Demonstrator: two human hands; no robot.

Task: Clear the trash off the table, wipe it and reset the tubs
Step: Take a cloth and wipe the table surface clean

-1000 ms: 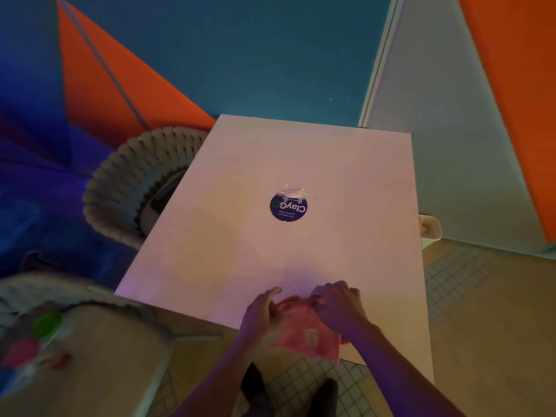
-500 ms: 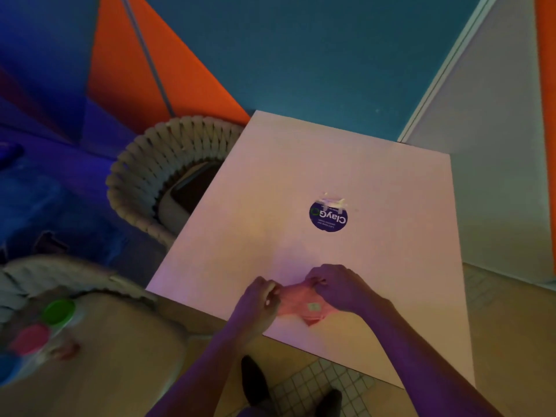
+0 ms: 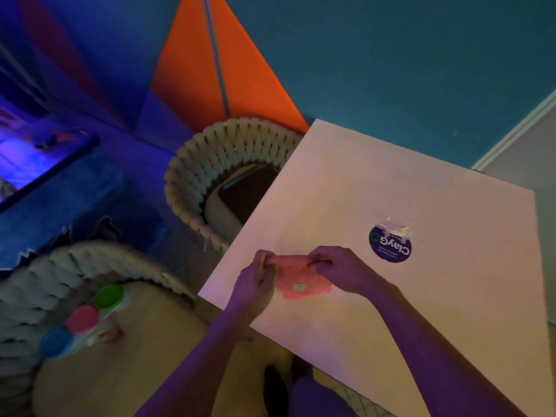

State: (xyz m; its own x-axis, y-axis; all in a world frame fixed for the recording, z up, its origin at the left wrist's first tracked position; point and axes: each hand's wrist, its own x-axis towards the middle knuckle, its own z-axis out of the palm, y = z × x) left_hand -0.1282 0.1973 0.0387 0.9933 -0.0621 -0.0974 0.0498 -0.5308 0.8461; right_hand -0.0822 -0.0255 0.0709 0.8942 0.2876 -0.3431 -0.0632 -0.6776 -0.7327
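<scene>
Teal, orange and blue wall panels surround a pale square table (image 3: 406, 296) lit in pink and purple. Near its left front edge lies a pink cloth (image 3: 296, 281), stretched flat on the tabletop between both hands. At the cloth's left corner the left hand (image 3: 255, 284) has its fingers curled and pinches the fabric, while the right hand (image 3: 340, 269) pinches the right corner with bent fingers. Just beyond the right hand, a round dark-blue sticker (image 3: 390, 245) sits on the tabletop. On the seat of a woven chair (image 3: 60, 275) at lower left stand three tubs (image 3: 81, 319) with green, pink and blue lids, well apart from the cloth. A second woven chair (image 3: 216, 164) stands against the table's far left side
</scene>
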